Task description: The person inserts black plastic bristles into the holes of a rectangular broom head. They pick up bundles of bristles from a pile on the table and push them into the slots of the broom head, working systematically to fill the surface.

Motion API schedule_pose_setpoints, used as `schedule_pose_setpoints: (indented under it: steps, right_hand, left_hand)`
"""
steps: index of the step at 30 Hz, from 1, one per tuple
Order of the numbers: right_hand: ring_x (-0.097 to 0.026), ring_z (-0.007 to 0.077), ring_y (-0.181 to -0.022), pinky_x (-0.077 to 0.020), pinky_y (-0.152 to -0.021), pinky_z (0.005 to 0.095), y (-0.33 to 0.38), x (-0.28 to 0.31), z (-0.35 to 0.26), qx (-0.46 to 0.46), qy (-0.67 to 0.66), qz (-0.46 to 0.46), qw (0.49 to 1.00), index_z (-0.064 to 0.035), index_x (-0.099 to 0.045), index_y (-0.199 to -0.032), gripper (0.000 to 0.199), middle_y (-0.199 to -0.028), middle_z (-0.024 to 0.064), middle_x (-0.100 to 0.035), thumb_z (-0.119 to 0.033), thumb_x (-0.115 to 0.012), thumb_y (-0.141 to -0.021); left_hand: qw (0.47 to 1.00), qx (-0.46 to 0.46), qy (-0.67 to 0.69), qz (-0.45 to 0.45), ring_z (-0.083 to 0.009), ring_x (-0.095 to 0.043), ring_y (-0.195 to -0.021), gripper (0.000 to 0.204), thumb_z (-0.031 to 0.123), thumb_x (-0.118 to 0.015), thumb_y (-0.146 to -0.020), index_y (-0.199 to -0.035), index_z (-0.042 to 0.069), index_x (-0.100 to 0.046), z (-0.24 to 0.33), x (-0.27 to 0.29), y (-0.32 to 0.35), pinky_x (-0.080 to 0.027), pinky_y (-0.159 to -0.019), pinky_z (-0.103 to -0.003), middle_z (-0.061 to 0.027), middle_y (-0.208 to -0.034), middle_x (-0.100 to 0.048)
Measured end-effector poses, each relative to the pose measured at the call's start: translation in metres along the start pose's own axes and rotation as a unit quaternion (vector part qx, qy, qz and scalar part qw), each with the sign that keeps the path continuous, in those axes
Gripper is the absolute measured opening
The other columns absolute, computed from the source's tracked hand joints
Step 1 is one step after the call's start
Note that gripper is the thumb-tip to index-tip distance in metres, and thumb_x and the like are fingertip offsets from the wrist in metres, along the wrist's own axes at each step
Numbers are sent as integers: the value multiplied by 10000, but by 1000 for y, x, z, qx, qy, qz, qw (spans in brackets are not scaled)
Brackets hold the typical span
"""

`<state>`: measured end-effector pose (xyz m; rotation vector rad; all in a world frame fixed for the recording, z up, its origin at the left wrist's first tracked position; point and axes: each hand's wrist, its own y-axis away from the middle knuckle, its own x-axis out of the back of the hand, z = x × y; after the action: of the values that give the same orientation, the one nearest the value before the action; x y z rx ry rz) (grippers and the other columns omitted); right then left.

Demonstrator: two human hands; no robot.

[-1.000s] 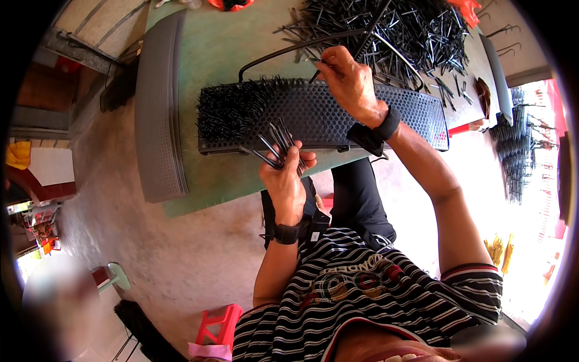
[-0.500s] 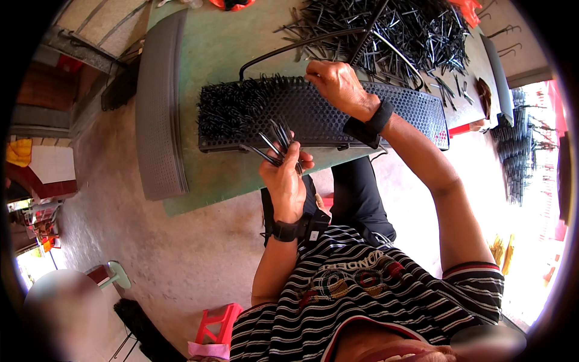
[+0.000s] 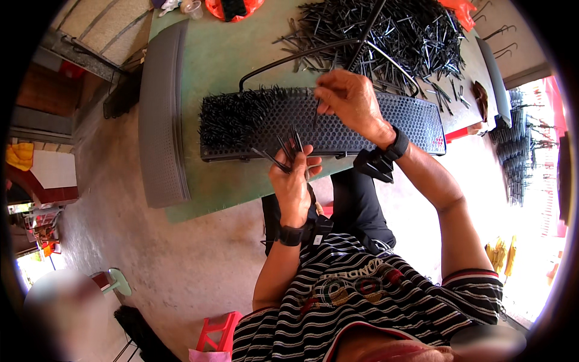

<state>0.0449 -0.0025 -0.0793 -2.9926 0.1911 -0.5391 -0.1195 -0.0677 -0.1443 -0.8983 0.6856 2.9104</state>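
On the green tabletop (image 3: 211,66) lies a long black perforated panel with a honeycomb pattern of holes (image 3: 362,120), set lengthwise across the person's front. Its left portion is densely filled with upright black pins, forming a bristled patch (image 3: 232,114); the right portion shows bare holes.

The left hand (image 3: 294,181) is raised at the near edge of the panel, fingers closed around a small bundle of thin black metal pins (image 3: 283,151), which fan upward and leftward out of the fist. A dark band sits on that wrist.

The right hand (image 3: 350,99) is over the middle of the panel, just right of the bristled patch. Thumb and forefinger are pinched together on a single black pin (image 3: 315,117), which hangs downward with its lower end at the panel surface; whether it is seated in a hole cannot be told. A black strap device is fastened at this wrist.

Behind the panel, at the far side of the table, lies a large loose heap of black pins (image 3: 398,30), with a bent black rod (image 3: 289,60) running along the panel's far edge. A grey curved perforated panel (image 3: 160,114) rests at the table's left end. A red plastic stool (image 3: 220,329) stands on the concrete floor below. The person wears a black-and-white striped shirt (image 3: 362,301).
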Motion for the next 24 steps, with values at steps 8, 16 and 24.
schedule_pose_setpoints:
  steps: [8, 16, 24]
  right_hand:
    - [-657, 289, -631, -491, -520, 335, -20, 1, 23, 152, 120, 72, 978, -9, -474, -967, 148, -695, 168, -636, -17, -561, -847]
    - [-637, 332, -646, -483, -531, 359, -23, -2, 36, 172, 124, 73, 975, -5, -482, -963, 145, -710, 175, -623, -13, -560, -841]
    - [-669, 227, -645, -499, -536, 290, -37, -2, 34, 233, 204, 44, 950, -15, -520, -921, 85, -710, 122, -629, -21, -574, -856]
  left_hand:
    - [999, 34, 36, 6, -265, -663, -759, 216, 60, -545, -904, -1112, 2, -548, 6, 4, -1, -554, -648, -365, -149, -974, -640]
    - [987, 120, 99, -34, -295, -647, -872, 191, 40, -539, -898, -1086, 11, -555, 1, 15, -3, -531, -773, -425, -153, -1013, -629]
    - [992, 98, 74, -21, -309, -644, -894, 136, 55, -551, -895, -1025, 14, -550, 6, 9, -2, -529, -784, -431, -175, -1019, -625]
